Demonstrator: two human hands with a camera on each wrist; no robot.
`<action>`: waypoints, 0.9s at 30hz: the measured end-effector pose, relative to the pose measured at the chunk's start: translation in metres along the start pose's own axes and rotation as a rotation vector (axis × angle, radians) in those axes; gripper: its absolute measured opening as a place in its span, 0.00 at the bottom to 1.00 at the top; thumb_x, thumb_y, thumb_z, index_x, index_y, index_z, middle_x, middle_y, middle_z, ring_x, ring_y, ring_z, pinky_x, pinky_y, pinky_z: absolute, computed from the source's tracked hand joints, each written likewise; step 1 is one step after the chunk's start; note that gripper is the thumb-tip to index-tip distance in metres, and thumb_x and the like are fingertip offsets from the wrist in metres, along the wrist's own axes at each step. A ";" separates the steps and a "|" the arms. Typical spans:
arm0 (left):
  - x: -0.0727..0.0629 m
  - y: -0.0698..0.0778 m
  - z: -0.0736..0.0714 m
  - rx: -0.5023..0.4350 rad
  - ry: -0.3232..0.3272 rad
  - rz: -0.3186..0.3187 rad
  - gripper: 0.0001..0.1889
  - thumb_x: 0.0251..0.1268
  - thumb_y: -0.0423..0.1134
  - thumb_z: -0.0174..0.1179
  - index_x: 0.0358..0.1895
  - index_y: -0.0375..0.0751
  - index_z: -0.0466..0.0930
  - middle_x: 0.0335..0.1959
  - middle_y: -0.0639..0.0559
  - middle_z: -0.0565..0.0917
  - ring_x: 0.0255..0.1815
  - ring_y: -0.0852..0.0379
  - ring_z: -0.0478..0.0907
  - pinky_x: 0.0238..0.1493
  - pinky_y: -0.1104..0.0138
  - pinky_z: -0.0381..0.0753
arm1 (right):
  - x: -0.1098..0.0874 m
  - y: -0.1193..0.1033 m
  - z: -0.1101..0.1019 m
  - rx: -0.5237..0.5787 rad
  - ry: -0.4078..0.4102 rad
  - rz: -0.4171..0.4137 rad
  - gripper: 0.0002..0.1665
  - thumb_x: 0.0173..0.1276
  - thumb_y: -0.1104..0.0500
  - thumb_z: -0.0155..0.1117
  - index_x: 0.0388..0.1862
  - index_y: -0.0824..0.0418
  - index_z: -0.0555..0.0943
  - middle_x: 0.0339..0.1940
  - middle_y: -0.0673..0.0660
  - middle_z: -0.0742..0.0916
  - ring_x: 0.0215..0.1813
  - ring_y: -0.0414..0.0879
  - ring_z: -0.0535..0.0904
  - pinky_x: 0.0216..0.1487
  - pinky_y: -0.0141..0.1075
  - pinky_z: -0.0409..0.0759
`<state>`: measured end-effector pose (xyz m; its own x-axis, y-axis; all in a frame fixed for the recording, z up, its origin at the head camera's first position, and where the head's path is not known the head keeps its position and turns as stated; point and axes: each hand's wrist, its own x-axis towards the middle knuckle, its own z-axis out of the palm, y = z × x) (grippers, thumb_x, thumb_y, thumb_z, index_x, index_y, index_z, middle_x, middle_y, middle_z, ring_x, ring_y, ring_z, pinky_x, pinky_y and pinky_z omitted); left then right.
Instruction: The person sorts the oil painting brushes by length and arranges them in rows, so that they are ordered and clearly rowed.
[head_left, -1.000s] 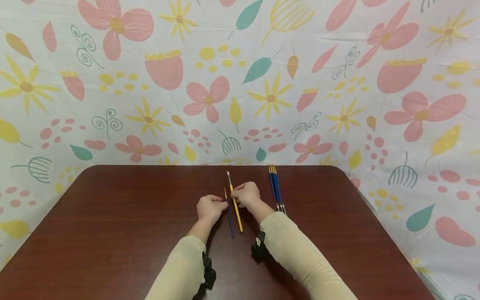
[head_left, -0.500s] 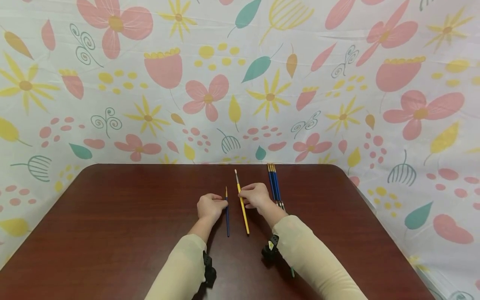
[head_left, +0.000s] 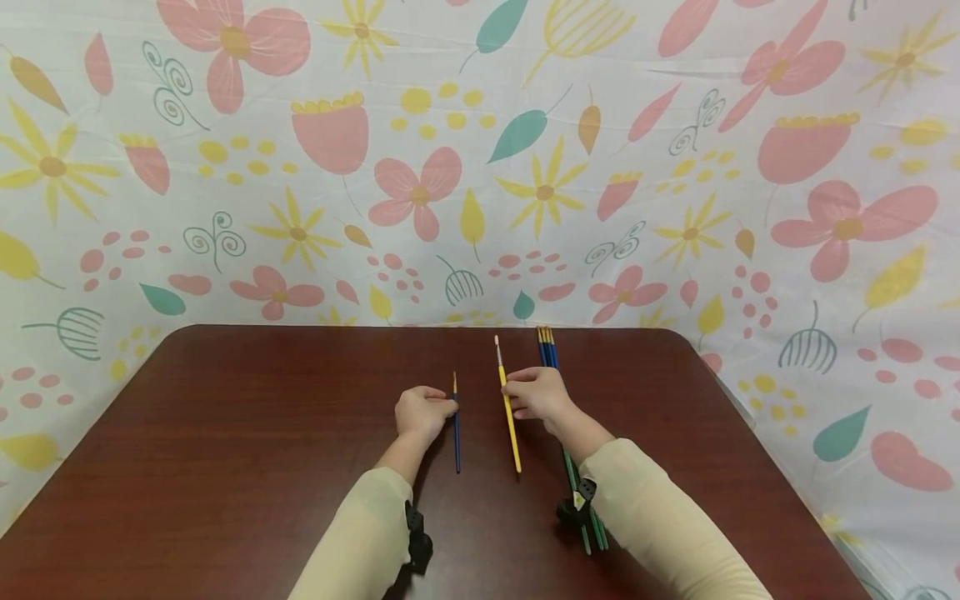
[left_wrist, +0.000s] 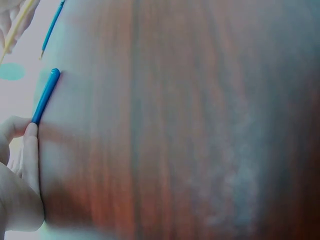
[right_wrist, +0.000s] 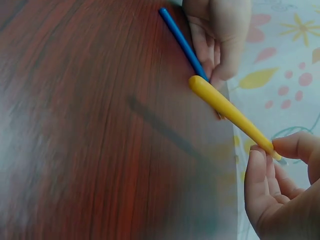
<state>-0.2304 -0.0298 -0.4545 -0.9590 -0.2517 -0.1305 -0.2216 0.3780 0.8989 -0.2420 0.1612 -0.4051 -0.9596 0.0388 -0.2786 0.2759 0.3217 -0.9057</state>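
Note:
My left hand [head_left: 422, 414] pinches a thin blue paintbrush [head_left: 457, 442] between thumb and fingers, its bristles pointing away from me. To its right, my right hand [head_left: 542, 392] holds a yellow paintbrush [head_left: 512, 425] by its upper handle, the pale bristle tip towards the table's far edge. From the right wrist view, the rounded end of the yellow paintbrush [right_wrist: 230, 110] is raised, with its shadow on the tabletop. Behind it shows the blue paintbrush [right_wrist: 182, 42] in the left hand. In the left wrist view, the blue handle [left_wrist: 46, 95] juts from between the left fingers.
Several blue-handled paintbrushes [head_left: 553, 357] lie side by side at the far right of the brown table [head_left: 247, 450]. Green-handled brushes [head_left: 600, 532] lie nearer, partly hidden under the right forearm. A flower-patterned cloth [head_left: 337, 208] hangs behind the table.
My right hand has moved right with the yellow paintbrush, away from the blue one. The blue paintbrush has straightened slightly in my left hand, which stays nearly in place. More green handles show.

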 end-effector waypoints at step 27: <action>-0.001 0.000 0.000 -0.006 0.008 0.016 0.10 0.50 0.39 0.68 0.37 0.41 0.85 0.32 0.47 0.88 0.34 0.52 0.84 0.34 0.63 0.81 | -0.027 0.035 -0.071 -0.036 -0.021 -0.004 0.23 0.62 0.62 0.63 0.55 0.72 0.74 0.29 0.55 0.86 0.25 0.42 0.81 0.29 0.38 0.83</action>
<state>-0.2296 -0.0297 -0.4548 -0.9610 -0.2527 -0.1124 -0.2047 0.3767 0.9035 -0.2103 0.2389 -0.4064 -0.9592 0.0173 -0.2821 0.2695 0.3561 -0.8947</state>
